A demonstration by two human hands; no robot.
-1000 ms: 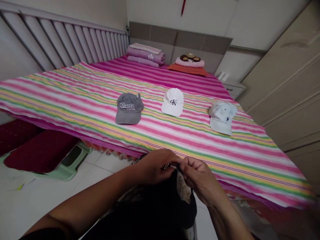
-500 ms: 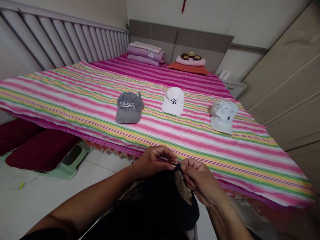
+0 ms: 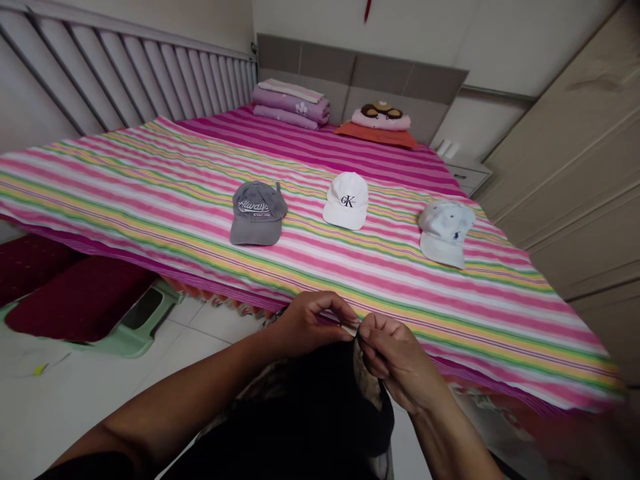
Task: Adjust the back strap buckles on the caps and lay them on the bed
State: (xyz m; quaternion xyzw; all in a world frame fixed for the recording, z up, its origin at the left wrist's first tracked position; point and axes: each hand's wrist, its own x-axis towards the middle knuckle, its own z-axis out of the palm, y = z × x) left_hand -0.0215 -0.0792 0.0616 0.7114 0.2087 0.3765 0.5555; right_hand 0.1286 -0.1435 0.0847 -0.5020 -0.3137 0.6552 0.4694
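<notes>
A black cap [image 3: 367, 427] hangs between my hands, its back opening facing right; its dark body merges with my dark clothing. My left hand [image 3: 313, 323] pinches the end of the cap's strap between thumb and fingers. Pressed right beside it, my right hand [image 3: 393, 353] grips the strap from the other side. The strap's fastening is mostly hidden by the fingers. Beyond them on the bed lie a grey cap [image 3: 257, 213] with "Always" lettering, a white cap [image 3: 346, 201] with black letters, and a pale blue-white cap [image 3: 446, 233] with a small dark emblem.
A striped sheet [image 3: 165, 193] covers the bed. Folded purple bedding [image 3: 290, 110] and a pink folded item [image 3: 380, 121] lie near the headboard [image 3: 325, 70]. At left are a white rail [image 3: 135, 73] and a green stool [image 3: 145, 327] with a dark red cover. A wardrobe [image 3: 575, 173] stands right.
My left hand has loosened from a curled-over hold into a fingertip pinch at the strap. A metallic buckle seen earlier is now hidden. My right hand stays nearly in place.
</notes>
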